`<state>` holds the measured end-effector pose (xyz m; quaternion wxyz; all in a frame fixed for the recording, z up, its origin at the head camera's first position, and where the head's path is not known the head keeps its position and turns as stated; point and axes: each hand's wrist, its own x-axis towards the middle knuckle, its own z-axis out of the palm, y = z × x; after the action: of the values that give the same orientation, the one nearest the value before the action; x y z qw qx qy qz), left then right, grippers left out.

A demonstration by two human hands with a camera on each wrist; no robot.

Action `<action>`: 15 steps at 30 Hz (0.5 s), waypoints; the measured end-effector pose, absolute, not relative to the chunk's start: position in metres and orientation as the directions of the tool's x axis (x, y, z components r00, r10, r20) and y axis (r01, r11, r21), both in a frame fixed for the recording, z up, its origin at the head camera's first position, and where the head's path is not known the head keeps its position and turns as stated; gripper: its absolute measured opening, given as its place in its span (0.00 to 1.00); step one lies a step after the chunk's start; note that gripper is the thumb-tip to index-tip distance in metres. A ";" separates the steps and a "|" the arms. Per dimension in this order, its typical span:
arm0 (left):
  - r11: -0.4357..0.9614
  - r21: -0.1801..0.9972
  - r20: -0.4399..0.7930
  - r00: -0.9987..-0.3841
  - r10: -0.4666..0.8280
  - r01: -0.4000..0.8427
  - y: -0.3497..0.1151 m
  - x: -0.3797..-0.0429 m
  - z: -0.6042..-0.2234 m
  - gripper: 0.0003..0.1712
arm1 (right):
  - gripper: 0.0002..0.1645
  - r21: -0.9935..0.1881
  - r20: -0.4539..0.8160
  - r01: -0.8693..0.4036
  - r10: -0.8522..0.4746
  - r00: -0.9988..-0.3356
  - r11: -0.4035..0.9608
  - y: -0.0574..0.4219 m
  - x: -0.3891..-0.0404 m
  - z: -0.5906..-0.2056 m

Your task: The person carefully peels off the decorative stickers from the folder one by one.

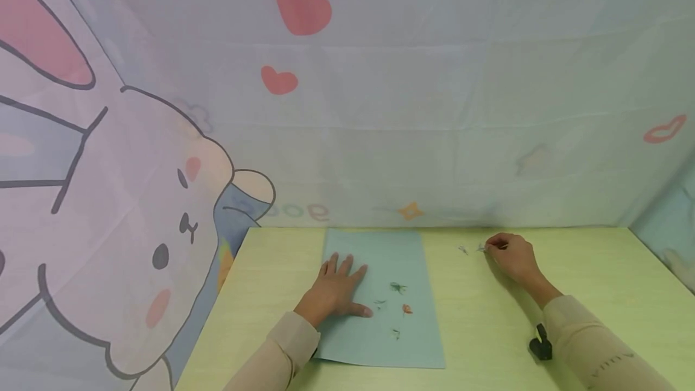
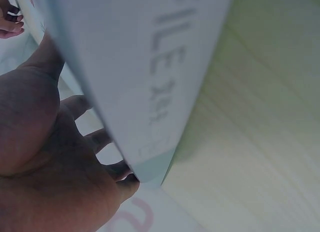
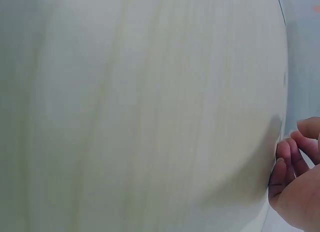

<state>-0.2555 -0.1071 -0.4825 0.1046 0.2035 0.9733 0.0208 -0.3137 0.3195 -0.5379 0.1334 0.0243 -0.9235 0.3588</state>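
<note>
My left hand rests with spread fingers on a light blue file box, near its left side. In the left wrist view the box's pale spine shows the letters "FILE". On the box lie a dark green leafy piece, an orange flower-like piece and small thin green bits. To the right, near the table's far edge, my right hand pinches a small thin bluish piece at its fingertips. A similar small piece lies just left of it.
The pale yellow table carries the box. A small black object is beside my right sleeve. Behind the table hangs a printed cloth with hearts and a large rabbit.
</note>
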 end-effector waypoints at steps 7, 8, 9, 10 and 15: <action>0.917 0.083 -0.207 -0.894 0.398 0.389 -0.107 -0.257 -0.485 0.59 | 0.11 -0.664 0.289 -0.155 0.060 -0.955 0.732 0.313 -0.311 -0.536; 0.917 0.082 -0.207 -0.894 0.398 0.390 -0.107 -0.258 -0.485 0.59 | 0.11 -0.669 0.293 -0.162 0.057 -0.954 0.726 0.311 -0.311 -0.535; 0.917 0.082 -0.206 -0.894 0.398 0.390 -0.107 -0.258 -0.486 0.59 | 0.11 -0.674 0.298 -0.172 0.052 -0.953 0.718 0.308 -0.310 -0.534; 0.918 0.081 -0.207 -0.894 0.398 0.389 -0.107 -0.258 -0.486 0.59 | 0.12 -0.682 0.301 -0.182 0.044 -0.953 0.709 0.305 -0.309 -0.532; 0.919 0.069 -0.202 -0.897 0.393 0.387 -0.107 -0.258 -0.486 0.58 | 0.13 -0.701 0.312 -0.227 0.005 -0.950 0.676 0.289 -0.309 -0.521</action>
<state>-0.2583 -0.1074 -0.4856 0.1063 0.2002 0.9739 0.0134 -0.3092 0.2893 -0.5213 0.1454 0.0613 -0.9038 0.3979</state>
